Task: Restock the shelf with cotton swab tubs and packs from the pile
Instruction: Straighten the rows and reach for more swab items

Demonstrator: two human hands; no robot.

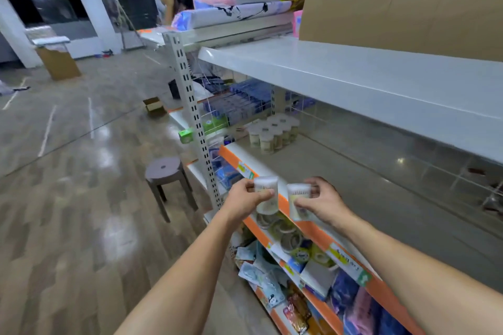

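Over the orange front edge of the shelf [353, 171], both hands are raised side by side, each clamped on a clear cotton swab tub. The left hand [246, 198] pinches the left tub [268, 193] around its side wall; the right hand [322, 202] does likewise with the right tub [298, 200], thumb across its front. Both tubs hang just short of the shelf board, well apart from the group of tubs [273, 133] already standing farther back. Such tubs look light, with thin, smooth plastic walls that would likely slip or flex if squeezed hard, so a grip around the middle seems soundest. More stock lies in the pile [288, 242] on the level below.
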